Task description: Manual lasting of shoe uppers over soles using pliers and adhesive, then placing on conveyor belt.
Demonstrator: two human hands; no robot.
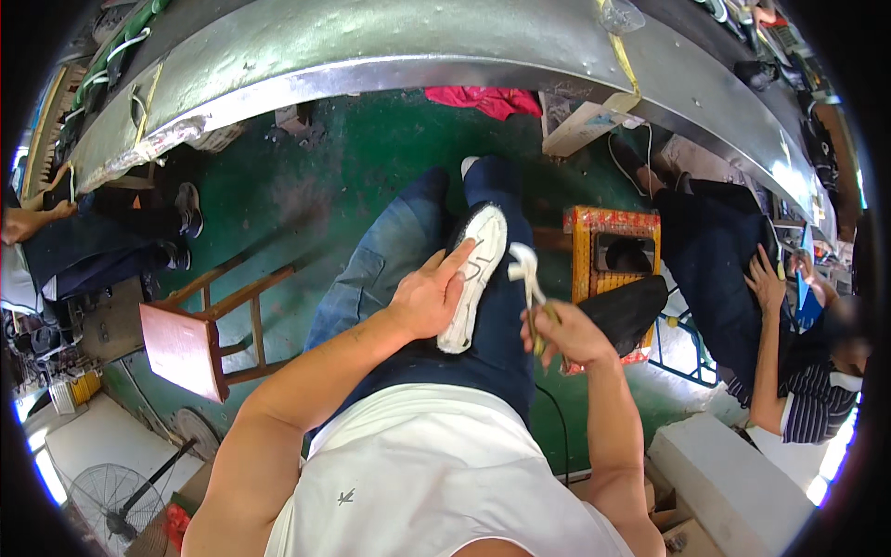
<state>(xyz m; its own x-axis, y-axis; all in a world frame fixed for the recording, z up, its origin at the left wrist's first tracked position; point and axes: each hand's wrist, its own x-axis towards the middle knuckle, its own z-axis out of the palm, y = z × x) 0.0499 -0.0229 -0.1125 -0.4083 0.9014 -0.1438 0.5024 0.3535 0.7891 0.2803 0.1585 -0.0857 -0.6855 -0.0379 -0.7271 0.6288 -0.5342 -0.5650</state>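
Left hand [429, 299] gripping white sole [474, 275], hammer [526, 276] right, green floor [371, 176]

The shoe sole [475, 275] under the left hand [425, 299] is white with thin dark lines drawn across it, lying on dark navy trousers [501, 316]. The other trouser leg [376, 265] is faded blue denim. The right hand [566, 334] holds a tool [525, 271] with a white head and a yellowish handle. The shirt [427, 473] is white with a small dark mark. The floor [371, 158] is worn green, a red cloth [487, 98] on it near the grey metal bench edge [371, 70]. The stool [200, 334] is reddish brown wood; the crate [614, 243] is orange and yellow
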